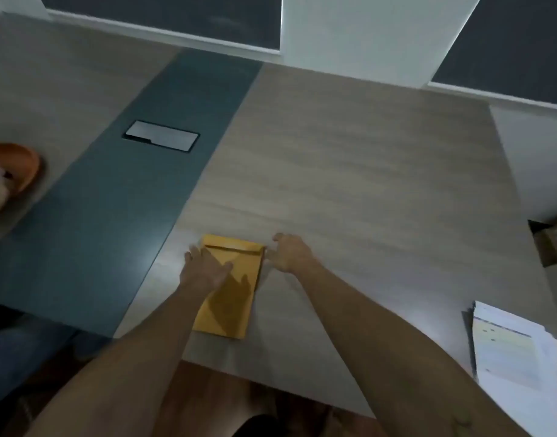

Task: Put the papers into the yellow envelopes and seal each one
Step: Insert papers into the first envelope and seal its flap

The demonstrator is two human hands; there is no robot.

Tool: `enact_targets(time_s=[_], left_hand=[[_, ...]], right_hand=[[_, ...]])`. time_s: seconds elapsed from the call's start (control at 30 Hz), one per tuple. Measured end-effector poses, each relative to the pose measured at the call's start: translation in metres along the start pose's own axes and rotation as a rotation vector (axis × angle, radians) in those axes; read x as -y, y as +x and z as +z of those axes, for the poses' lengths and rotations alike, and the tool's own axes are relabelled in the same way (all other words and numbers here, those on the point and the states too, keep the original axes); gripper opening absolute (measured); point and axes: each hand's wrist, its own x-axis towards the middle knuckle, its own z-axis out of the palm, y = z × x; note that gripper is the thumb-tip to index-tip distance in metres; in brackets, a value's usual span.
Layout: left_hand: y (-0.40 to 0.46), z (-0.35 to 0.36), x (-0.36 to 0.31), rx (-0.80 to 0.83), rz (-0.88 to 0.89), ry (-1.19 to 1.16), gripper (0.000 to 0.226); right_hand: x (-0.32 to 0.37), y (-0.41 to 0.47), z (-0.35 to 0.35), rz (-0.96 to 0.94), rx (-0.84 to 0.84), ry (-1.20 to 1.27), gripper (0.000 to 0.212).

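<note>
One yellow envelope [230, 291] lies flat on the wooden table [365, 171], at about 6 o'clock from the table's middle, close to my edge, with its flap end pointing away from me toward 12 o'clock. The flap looks folded down, so I judge the step in hand is pressing it shut. My left hand [206, 268] lies spread and flat on the envelope's upper left part, just below the flap line. My right hand [290, 252] sits at the envelope's top right corner, at 3 o'clock from the flap, fingers loosely curled and touching or nearly touching the edge; it pinches nothing that I can make out.

To seal it well, I should hold the body down with the left palm and run the right fingers firmly along the whole flap, corner to corner, so no part lifts.

A stack of papers [513, 345] waits at 4 o'clock, well apart from the envelope. A grey strip [119, 216] runs down the table on the left, with a small metal hatch [161, 140] at 10 o'clock. An orange object [15, 167] sits at the left edge, at 9 o'clock, too cropped to name. Nothing lies between my hands and the flap.
</note>
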Motion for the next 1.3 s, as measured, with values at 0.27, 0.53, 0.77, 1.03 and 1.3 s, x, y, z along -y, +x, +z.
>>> enact_targets(time_s=[0.27, 0.53, 0.77, 1.03, 1.3], left_hand=[[-0.012, 0.043, 0.008, -0.071, 0.052, 0.143, 0.109], [-0.03, 0.07, -0.032, -0.011, 0.202, 0.205, 0.118], [-0.056, 0.098, -0.103, 0.09, 0.511, 0.345, 0.118], [-0.091, 0.13, -0.181, 0.185, 0.818, 0.475, 0.117], [-0.1, 0.139, -0.208, 0.179, 0.848, 0.529, 0.115]], right_hand=[[-0.013, -0.016, 0.032, 0.01, -0.082, 0.002, 0.048], [-0.057, -0.038, 0.027, 0.093, -0.159, 0.051, 0.051], [-0.139, -0.081, 0.027, 0.256, -0.27, 0.114, 0.049], [-0.223, -0.131, 0.039, 0.331, -0.391, 0.193, 0.049], [-0.246, -0.136, 0.044, 0.432, -0.398, 0.197, 0.056]])
